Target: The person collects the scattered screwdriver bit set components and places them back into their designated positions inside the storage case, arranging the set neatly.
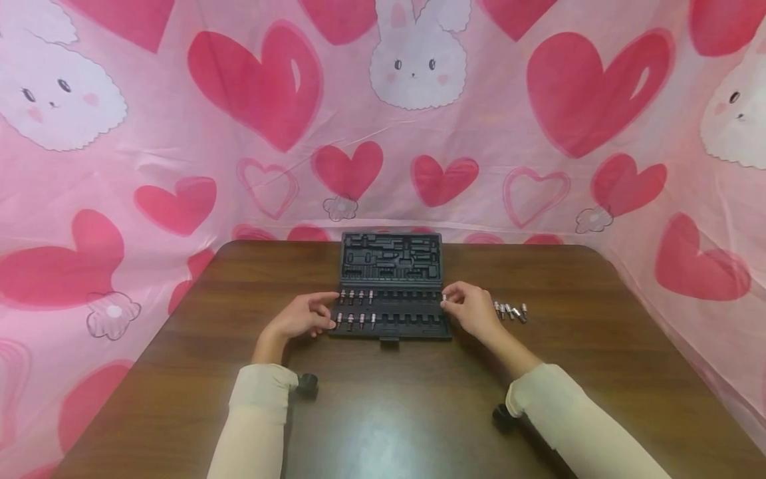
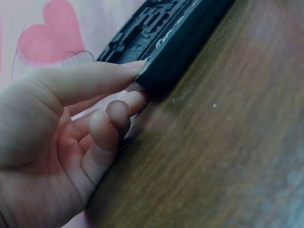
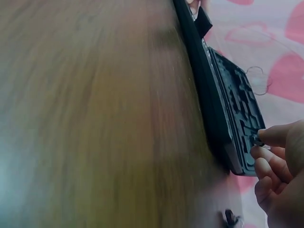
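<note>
A black socket case (image 1: 413, 331) lies unfolded on the table, its moulded lid (image 1: 391, 258) raised at the back. Silver bit sockets (image 1: 362, 320) sit in the left part of both tray rows. My left hand (image 1: 298, 316) holds the case's left edge; its thumb (image 2: 102, 80) lies on the front corner and other fingers are curled below. Between thumb and fingertips, my right hand (image 1: 477, 313) pinches a small bit socket (image 3: 257, 141) at the right end of the back row. Fingers partly cover that socket, so whether it touches its slot cannot be told.
Several loose bit sockets (image 1: 509, 311) lie on the wooden table (image 1: 383, 412) to the right of my right hand. A latch (image 1: 389, 342) juts from the case's front edge. Behind the table hangs a pink cloth (image 1: 413, 133) with hearts and rabbits.
</note>
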`<state>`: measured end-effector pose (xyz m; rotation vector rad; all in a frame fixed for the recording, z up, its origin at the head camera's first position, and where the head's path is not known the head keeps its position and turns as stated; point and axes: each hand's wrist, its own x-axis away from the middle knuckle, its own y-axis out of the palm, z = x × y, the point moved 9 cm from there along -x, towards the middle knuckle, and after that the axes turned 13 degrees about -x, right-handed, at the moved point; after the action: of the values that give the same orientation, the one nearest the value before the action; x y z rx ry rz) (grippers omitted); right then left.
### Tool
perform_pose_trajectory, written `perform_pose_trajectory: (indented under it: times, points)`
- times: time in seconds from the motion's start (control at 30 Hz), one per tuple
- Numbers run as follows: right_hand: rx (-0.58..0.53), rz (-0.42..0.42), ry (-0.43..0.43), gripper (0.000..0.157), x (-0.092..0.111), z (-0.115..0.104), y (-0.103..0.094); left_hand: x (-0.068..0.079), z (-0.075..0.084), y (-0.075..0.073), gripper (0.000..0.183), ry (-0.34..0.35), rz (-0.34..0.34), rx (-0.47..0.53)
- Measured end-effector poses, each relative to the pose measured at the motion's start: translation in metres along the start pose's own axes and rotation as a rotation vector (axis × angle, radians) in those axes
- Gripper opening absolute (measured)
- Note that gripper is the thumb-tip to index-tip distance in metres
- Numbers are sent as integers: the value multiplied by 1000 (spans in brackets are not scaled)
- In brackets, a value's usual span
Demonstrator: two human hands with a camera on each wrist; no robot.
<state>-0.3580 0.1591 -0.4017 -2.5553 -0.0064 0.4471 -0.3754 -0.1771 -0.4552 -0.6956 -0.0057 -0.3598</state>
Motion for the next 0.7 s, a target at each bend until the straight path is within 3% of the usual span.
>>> perform_pose_trajectory:
  times: [0.7]
  points:
    - [-77, -18, 69, 14, -15, -7, 46, 3, 4, 0, 63, -5, 4, 11]
